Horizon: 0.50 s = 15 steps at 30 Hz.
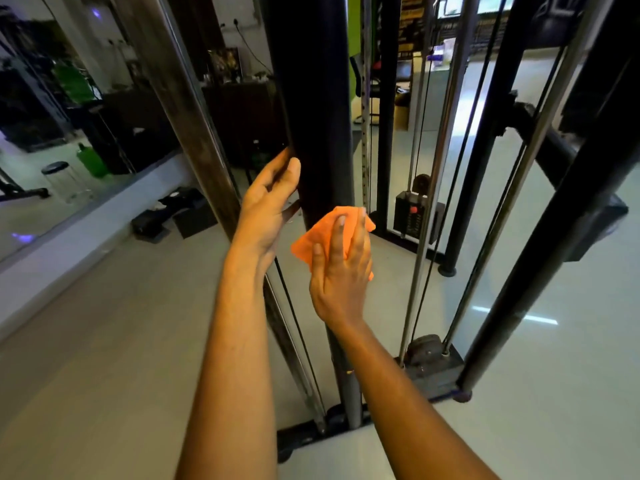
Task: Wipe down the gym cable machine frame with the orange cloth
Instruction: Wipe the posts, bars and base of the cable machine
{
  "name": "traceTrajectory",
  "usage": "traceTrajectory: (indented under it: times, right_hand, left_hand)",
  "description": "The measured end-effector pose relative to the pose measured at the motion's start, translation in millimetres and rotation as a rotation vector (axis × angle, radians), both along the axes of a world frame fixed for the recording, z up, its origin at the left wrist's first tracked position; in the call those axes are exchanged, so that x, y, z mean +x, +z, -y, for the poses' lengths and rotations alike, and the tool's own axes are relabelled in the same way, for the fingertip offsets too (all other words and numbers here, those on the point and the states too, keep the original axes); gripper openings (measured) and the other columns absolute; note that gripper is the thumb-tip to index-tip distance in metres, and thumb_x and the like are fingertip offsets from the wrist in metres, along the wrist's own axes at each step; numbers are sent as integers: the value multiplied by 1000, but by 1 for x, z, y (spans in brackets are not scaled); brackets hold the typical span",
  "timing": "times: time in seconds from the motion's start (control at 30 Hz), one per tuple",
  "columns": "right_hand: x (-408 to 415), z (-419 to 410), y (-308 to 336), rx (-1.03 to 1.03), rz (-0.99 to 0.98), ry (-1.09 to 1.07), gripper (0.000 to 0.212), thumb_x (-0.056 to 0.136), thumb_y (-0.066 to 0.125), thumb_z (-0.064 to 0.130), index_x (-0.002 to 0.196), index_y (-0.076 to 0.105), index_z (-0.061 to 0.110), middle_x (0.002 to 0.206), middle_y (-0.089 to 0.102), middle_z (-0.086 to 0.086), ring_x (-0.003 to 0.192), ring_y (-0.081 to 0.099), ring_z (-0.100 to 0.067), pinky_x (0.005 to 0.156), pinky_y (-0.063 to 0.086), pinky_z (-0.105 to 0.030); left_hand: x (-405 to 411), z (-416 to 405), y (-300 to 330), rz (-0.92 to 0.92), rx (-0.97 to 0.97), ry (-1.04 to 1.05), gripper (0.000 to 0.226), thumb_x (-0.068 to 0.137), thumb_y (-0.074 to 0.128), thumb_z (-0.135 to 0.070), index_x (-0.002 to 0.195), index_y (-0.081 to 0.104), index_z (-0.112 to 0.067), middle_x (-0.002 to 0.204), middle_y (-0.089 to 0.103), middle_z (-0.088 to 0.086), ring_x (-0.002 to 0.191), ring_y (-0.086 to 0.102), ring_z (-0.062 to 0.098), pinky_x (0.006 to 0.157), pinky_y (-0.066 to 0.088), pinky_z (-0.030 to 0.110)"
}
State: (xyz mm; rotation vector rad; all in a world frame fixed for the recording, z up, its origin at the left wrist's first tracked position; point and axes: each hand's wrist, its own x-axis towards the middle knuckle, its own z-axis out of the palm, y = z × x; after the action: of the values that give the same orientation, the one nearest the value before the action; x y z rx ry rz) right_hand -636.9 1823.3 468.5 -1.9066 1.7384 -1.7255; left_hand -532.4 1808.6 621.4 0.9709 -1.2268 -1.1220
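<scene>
The right hand point(341, 268) presses the crumpled orange cloth point(313, 239) on the thick black upright post point(311, 98), fingers straight and slightly spread. The left hand point(266, 209) touches the post's left edge with relaxed fingers.

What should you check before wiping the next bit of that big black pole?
1. Orange cloth under the right hand: ok.
2. Cloth pressed flat on the black post: ok.
3. Left hand steadying the post: ok, fingers on its edge.
4. Left fingers away from the thin cable: ok.
5. Post already clean above: cannot tell.
6. Floor free to step on: ok nearby.
</scene>
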Motion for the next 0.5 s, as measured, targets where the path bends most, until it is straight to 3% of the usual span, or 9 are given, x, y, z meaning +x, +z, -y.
traceTrajectory:
  times: [0.23, 0.3, 0.4, 0.5]
  right_hand:
    - [1, 8, 48, -128, 47, 1, 66, 117, 44, 34, 172, 7, 31, 182, -2, -8, 162, 19, -31, 126, 27, -57]
    - [0, 14, 42, -148, 6, -11, 70, 116, 46, 35, 172, 3, 34, 181, -2, -8, 162, 20, -33, 124, 30, -57]
    - [-1, 13, -14, -81, -57, -37, 84, 114, 51, 39, 169, -13, 48, 180, -4, -9, 162, 18, -40, 121, 36, -64]
    - [-2, 2, -60, -9, -70, -39, 93, 113, 57, 35, 168, -17, 49, 180, -1, -17, 160, 22, -41, 116, 41, -67]
  left_hand:
    - [3, 5, -11, -19, -3, -21, 37, 105, 69, -40, 141, 63, -46, 141, 68, -21, 141, 57, 9, 122, 45, 48]
    - [5, 7, -16, -27, -2, -32, 37, 107, 67, -37, 142, 62, -43, 144, 67, -18, 142, 56, 7, 122, 45, 48]
    - [8, 7, -25, 9, -19, -67, 49, 105, 68, -42, 153, 58, -40, 154, 61, -12, 147, 52, 12, 126, 39, 53]
    - [10, 10, -32, 38, -55, -55, 53, 104, 68, -44, 155, 55, -38, 153, 61, -12, 148, 52, 12, 126, 37, 53]
